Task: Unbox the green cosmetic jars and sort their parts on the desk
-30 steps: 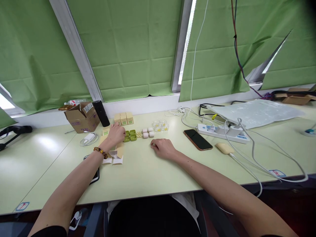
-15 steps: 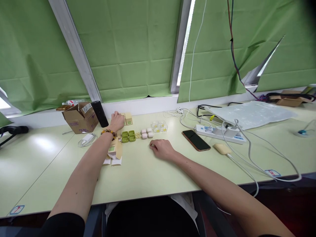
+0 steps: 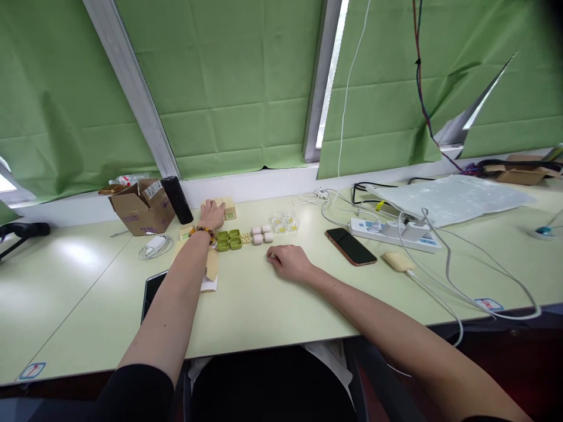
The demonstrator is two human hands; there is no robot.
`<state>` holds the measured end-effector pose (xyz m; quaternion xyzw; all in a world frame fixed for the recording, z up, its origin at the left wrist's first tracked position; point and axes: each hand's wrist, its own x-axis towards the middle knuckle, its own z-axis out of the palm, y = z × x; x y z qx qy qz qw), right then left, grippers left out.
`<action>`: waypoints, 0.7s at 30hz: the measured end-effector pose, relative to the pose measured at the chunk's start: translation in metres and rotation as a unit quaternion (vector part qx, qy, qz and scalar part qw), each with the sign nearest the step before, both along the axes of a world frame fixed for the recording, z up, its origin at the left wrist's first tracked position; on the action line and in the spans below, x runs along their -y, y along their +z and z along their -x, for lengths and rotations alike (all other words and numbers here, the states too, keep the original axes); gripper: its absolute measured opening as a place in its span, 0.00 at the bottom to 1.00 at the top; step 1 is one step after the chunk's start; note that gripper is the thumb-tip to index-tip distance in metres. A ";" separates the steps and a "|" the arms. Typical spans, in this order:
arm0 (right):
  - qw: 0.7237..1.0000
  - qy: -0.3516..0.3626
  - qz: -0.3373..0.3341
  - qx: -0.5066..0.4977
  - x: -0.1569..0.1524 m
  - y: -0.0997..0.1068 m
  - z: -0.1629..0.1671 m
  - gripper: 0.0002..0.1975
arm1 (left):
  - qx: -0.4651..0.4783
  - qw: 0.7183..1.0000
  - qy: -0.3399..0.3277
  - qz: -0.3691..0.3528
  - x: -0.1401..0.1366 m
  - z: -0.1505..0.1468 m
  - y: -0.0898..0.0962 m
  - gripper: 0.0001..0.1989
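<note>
Reached left hand (image 3: 212, 214) to cartons (image 3: 229, 211) behind green cups (image 3: 236, 242), fingers' hold untellable. Rested right hand (image 3: 291, 262) right of cups, fingers curled in, seemingly empty. Probably needed pinch next.

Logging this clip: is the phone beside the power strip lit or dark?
Dark: the phone lies face up, its screen black all over.

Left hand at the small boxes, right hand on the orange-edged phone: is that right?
Not quite: the head view shows the right hand on the table, apart from the orange-edged phone. The left hand is at the small boxes, as you say.
</note>
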<state>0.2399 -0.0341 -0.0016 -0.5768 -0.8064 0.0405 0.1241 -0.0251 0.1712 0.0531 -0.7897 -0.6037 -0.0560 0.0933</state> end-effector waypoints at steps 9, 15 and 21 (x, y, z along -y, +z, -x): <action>1.000 -0.004 0.004 0.003 0.000 0.000 0.000 0.13 | 0.005 1.000 0.002 -0.002 -0.006 -0.012 -0.010 0.32; 1.000 -0.006 0.008 0.005 0.000 0.001 0.001 0.12 | 0.012 0.999 -0.038 -0.025 -0.006 -0.013 -0.013 0.24; 1.000 -0.008 -0.002 0.019 0.000 0.001 0.002 0.12 | 0.041 0.997 -0.057 -0.035 -0.004 -0.021 -0.015 0.18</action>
